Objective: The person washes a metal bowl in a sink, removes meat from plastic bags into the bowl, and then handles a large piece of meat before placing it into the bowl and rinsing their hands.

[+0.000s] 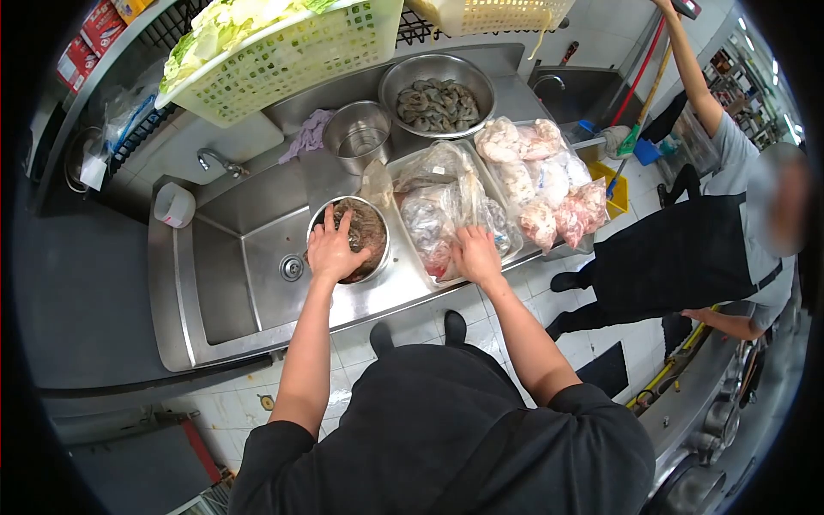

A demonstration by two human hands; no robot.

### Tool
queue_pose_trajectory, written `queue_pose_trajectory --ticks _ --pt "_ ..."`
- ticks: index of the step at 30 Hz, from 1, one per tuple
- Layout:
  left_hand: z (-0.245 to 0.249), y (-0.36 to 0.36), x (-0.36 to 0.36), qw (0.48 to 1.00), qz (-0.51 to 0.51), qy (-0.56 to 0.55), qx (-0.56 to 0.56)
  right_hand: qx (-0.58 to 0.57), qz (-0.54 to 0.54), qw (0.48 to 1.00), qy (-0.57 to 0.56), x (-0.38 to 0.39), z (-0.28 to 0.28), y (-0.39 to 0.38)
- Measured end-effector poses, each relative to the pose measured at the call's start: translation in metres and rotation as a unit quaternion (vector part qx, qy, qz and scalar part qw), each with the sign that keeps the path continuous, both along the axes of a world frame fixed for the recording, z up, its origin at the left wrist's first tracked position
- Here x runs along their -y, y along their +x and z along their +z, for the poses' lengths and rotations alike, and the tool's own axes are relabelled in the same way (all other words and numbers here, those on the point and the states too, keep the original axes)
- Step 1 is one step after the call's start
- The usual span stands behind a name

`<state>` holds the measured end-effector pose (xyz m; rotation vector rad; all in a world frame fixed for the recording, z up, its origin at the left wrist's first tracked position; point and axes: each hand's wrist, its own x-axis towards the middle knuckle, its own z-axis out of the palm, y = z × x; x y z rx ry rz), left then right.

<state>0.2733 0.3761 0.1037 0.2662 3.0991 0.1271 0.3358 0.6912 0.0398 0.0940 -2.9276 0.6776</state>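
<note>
My left hand (333, 249) lies with fingers spread in a round metal pot (386, 243), on the dark brownish contents (367, 225) inside it. The pot stands at the right edge of the sink basin. My right hand (476, 255) rests, fingers apart, on the near right part of a clear plastic bag (427, 212) of greyish and reddish food. That bag lies in a light rectangular tray (513, 244). Bags of pale pink meat (577, 211) sit in another tray just right of it. A steel bowl of grey shrimp (438, 106) is behind.
An empty steel pot (357, 136) and a purple cloth (307, 136) stand behind the basin (279, 236). A green basket of lettuce (283, 64) hangs over the sink's back edge. A co-worker in a black apron (674, 257) stands at the right with one arm raised.
</note>
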Motion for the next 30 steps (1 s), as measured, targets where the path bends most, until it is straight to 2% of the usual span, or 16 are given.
queue_pose_trajectory --ticks 5,7,8,10,12,14,15,17,18,20,28,30 --pt "-0.001 0.002 -0.001 0.997 0.019 0.07 -0.017 0.019 -0.007 1.0 -0.003 0.0 0.001 -0.001" --pt "-0.004 0.001 0.001 0.997 0.018 0.075 -0.019 -0.048 -0.018 0.996 -0.068 -0.002 -0.002 -0.005" --pt "-0.005 -0.001 0.001 0.997 0.017 0.078 -0.02 -0.053 -0.02 0.996 -0.065 -0.004 0.001 -0.014" --pt "-0.001 0.0 -0.001 0.995 0.014 0.095 -0.027 -0.139 0.018 0.978 -0.157 -0.011 0.011 -0.045" --pt "-0.001 0.0 0.001 0.994 0.011 0.104 -0.026 -0.122 0.019 0.981 -0.152 -0.016 0.02 -0.087" --pt "-0.002 0.001 0.001 0.993 0.006 0.111 -0.041 -0.021 0.004 0.969 -0.245 -0.022 0.018 -0.135" --pt "-0.003 0.001 0.001 0.993 0.005 0.112 -0.044 -0.028 0.004 0.97 -0.243 -0.022 0.019 -0.154" --pt "-0.002 0.002 0.001 0.992 0.005 0.118 -0.049 0.082 -0.013 0.978 -0.193 -0.024 0.019 -0.182" --pt "-0.001 0.003 0.001 0.991 0.004 0.119 -0.055 0.076 -0.013 0.978 -0.192 -0.027 0.012 -0.191" --pt "-0.001 0.004 0.002 0.993 -0.001 0.111 -0.049 0.101 -0.038 0.992 -0.058 -0.029 0.002 -0.207" --pt "0.0 0.003 0.004 0.994 -0.009 0.106 -0.034 0.214 -0.027 0.976 -0.023 -0.035 0.02 -0.234" --pt "-0.001 0.003 0.005 0.993 -0.01 0.113 -0.035 0.191 -0.02 0.981 -0.025 -0.03 0.027 -0.228"
